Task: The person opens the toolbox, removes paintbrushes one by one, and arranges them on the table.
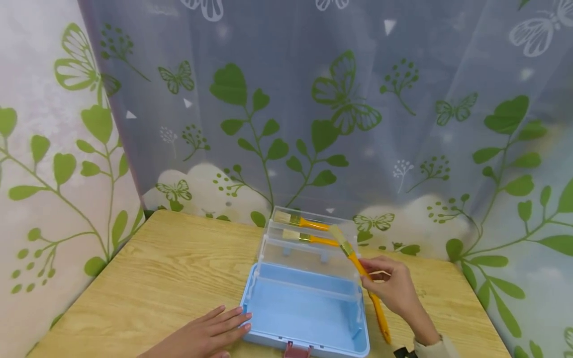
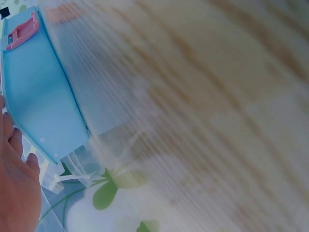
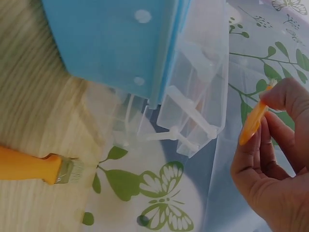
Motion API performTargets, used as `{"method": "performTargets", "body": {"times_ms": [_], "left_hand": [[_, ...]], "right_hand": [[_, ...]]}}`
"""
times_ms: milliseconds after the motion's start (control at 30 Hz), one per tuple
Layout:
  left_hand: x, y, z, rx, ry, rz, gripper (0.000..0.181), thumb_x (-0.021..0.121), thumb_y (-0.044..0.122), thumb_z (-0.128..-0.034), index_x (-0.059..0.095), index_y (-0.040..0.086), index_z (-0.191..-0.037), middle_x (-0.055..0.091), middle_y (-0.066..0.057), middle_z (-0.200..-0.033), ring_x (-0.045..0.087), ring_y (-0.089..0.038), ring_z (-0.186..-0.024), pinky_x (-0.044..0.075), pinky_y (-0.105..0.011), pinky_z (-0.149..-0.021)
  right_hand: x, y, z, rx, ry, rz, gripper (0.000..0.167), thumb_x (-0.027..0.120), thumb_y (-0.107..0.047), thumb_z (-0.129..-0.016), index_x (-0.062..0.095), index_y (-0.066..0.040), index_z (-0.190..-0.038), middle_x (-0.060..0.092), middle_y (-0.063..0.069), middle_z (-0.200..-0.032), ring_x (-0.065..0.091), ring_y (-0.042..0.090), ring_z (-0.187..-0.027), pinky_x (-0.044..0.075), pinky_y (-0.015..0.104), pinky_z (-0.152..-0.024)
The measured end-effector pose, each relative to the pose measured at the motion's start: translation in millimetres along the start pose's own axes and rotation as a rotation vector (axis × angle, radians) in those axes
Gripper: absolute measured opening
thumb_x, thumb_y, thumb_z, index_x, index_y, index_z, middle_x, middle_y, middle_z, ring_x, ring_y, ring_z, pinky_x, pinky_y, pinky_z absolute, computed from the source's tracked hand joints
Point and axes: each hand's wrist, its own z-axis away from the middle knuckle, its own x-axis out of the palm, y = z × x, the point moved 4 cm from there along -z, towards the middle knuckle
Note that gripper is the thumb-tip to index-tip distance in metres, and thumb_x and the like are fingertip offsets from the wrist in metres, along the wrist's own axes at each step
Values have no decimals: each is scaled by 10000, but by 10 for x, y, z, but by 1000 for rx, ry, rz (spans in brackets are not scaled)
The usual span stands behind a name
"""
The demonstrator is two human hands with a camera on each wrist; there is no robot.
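An open blue case (image 1: 304, 311) has clear tiered trays (image 1: 295, 253) raised at its back. Two yellow-handled brushes, one (image 1: 313, 224) above the other (image 1: 324, 241), lie in the upper trays. My right hand (image 1: 394, 288) pinches another brush (image 1: 353, 258) by its yellow handle at the trays' right side, bristles up and leftward. In the right wrist view, the right hand (image 3: 275, 159) holds this brush (image 3: 253, 123) between thumb and fingers. My left hand (image 1: 201, 333) rests its straight fingers on the case's left front edge; the left wrist view shows this hand (image 2: 19, 179) beside the case (image 2: 43, 92).
One more brush (image 3: 29, 166) lies on the wooden table right of the case. A pink latch (image 1: 296, 350) is at the case's front. A patterned cloth (image 1: 286, 124) hangs behind the table (image 1: 179, 258).
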Motion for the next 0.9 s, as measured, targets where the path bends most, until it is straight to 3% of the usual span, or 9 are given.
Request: {"method": "performTargets", "body": {"times_ms": [233, 467, 733, 900], "left_hand": [[-38, -1, -28, 5, -7, -10, 674, 605, 329, -1025, 344, 78, -1593, 250, -48, -1687, 72, -140, -1581, -22, -262, -1262], [-25, 4, -18, 35, 16, -25, 646, 543, 350, -1057, 326, 76, -1600, 170, -39, -1707, 62, -141, -1582, -23, -271, -1264], [-15, 17, 0, 27, -2, -10, 654, 547, 342, -1057, 308, 80, -1607, 181, -37, -1704, 56, -133, -1581, -28, -268, -1262], [-23, 14, -4, 4, -45, -7, 710, 611, 326, -1024, 292, 93, -1614, 219, -34, -1692, 42, -126, -1580, -42, -260, -1258]], "right_hand": [[-65, 110, 92, -3, 137, 11, 331, 767, 113, -822, 750, 55, -1147, 717, 196, -1038, 688, 79, -867, 601, 224, -738], [-145, 251, 265, 45, 280, 12, 334, 771, 142, -795, 761, 58, -1118, 723, 154, -1006, 685, 25, -839, 597, 201, -699], [-202, 448, 433, 180, 318, 48, 327, 781, 87, -827, 752, 48, -1150, 742, 72, -1006, 677, -18, -841, 586, 178, -703], [-224, 514, 492, 208, 319, 73, 315, 790, 69, -829, 754, 51, -1141, 749, 90, -1026, 674, -25, -843, 581, 169, -706]]}}
